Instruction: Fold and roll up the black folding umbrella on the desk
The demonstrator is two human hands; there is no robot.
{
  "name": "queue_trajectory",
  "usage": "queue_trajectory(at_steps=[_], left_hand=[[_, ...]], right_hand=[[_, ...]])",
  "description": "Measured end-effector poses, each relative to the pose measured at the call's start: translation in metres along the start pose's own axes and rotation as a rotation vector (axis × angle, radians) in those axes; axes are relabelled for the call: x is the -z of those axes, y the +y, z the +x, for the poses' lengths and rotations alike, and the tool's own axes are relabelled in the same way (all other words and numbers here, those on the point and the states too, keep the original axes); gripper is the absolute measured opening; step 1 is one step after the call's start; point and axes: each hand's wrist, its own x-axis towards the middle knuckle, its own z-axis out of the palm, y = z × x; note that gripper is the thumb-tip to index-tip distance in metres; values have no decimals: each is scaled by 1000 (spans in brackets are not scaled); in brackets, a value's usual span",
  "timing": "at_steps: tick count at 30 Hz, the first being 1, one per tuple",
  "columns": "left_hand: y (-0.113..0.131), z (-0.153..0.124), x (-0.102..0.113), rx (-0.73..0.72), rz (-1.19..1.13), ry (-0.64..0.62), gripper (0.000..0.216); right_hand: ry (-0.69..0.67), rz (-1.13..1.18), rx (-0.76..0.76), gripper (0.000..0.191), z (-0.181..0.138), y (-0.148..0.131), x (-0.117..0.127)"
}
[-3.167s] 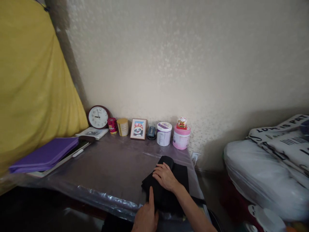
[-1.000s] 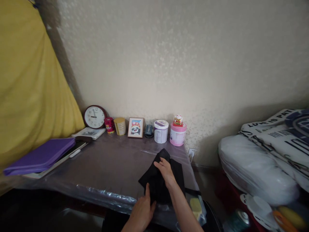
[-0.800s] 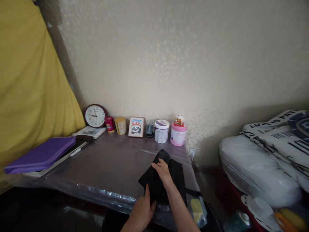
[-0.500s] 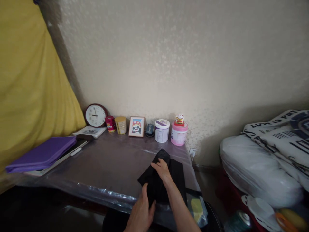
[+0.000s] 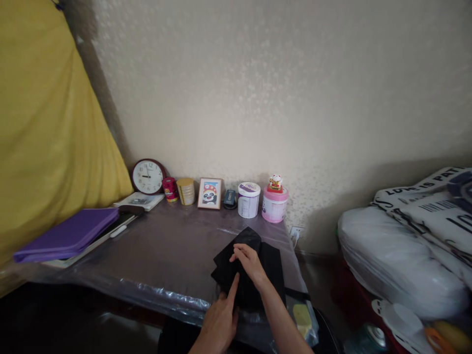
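Observation:
A folded black cloth (image 5: 271, 265) lies on the table's near right corner. My right hand (image 5: 250, 264) rests on top of it, fingers bent and closed on a fold at its left side. My left hand (image 5: 218, 322) is at the table's front edge. Its index finger is stretched forward and presses on the cloth's near part, just below my right hand, while its other fingers stay loosely curled and hold nothing.
The table (image 5: 165, 246) is covered in clear plastic. Along the wall stand a clock (image 5: 148, 176), a red tin (image 5: 170, 190), a gold tin (image 5: 186, 191), a panda picture (image 5: 210, 193), a white tub (image 5: 248, 199) and a pink tub (image 5: 274, 206). A purple folder (image 5: 68, 235) lies left; bedding (image 5: 398, 255) is at right.
My left index finger has stretched forward onto the cloth. My right hand has shifted slightly towards me on the cloth, whose left fold now lies squarer.

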Motion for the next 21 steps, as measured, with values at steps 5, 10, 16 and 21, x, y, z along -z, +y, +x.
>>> queue_trajectory(at_steps=[5, 10, 16, 21], left_hand=[[-1, 1, -3, 25, 13, -18, 68], [-1, 2, -4, 26, 15, 2, 65], [0, 2, -5, 57, 1, -21, 67], [-2, 6, -8, 92, -11, -60, 70]], right_hand=[[-63, -294, 224, 23, -38, -9, 8], [-212, -557, 448, 26, -50, -3, 16], [-213, -754, 495, 27, -13, 20, 27], [-133, -880, 490, 27, 29, 40, 40]])
